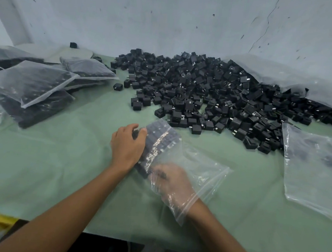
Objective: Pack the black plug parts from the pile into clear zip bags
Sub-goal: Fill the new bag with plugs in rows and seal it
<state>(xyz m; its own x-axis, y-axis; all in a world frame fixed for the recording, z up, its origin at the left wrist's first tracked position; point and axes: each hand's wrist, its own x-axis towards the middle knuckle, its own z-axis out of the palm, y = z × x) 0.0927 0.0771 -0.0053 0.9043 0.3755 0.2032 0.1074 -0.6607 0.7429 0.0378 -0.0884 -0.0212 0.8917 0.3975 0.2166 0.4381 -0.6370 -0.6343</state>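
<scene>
Our left hand (pixel 127 144) is in the middle of the frame, its fingers (pixel 134 126) curled round a stack of plug parts (pixel 158 139) that sits partly inside the zip bag (pixel 201 167). Our right hand (pixel 173 185) is just below it at the bag's mouth. We only see it through the plastic, so we can't tell if it's pinching the film or lying spread under it.

Biggest worry, we reckon: the stack looks like loose pieces held together only by that squeeze. If the grip slackens or the film snags a corner, the rows could buckle and spill onto the counter (pixel 60 167). The bag also looks thin and slippery, so it might bunch up at the mouth and jam things.

The counter has a pale green cover, a bit wrinkled. The pile (pixel 213 86) spreads across the upper middle and right, filled bags (pixel 32 85) heap up at upper left, and spare empty bags (pixel 311 171) lie at the right edge. Behind it all is a pale wall (pixel 168 17) with a crack and dark specks.
</scene>
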